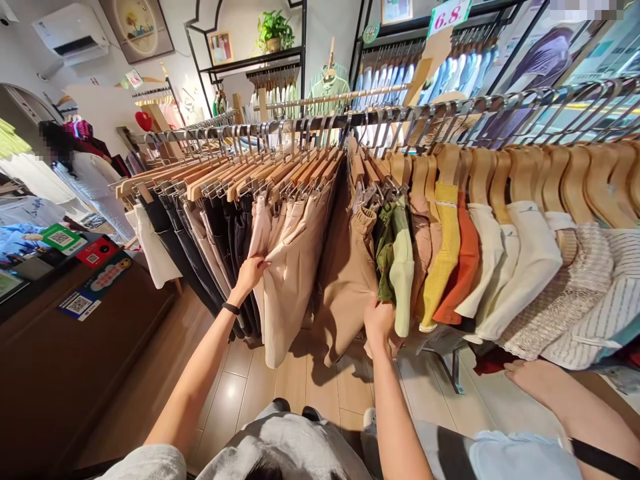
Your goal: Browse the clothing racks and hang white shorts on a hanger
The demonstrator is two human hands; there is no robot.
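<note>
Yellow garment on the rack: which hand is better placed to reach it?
Probably the right hand: it holds the brown pants, nearer the yellow garment. The left hand is farther over, at the beige pants.

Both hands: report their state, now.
Left hand: closed, pinching the edge of the beige trousers.
Right hand: closed, holding the edge of the brown garment.

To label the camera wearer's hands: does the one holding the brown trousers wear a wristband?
No, the right hand gripping the brown trousers has a bare wrist.
</note>
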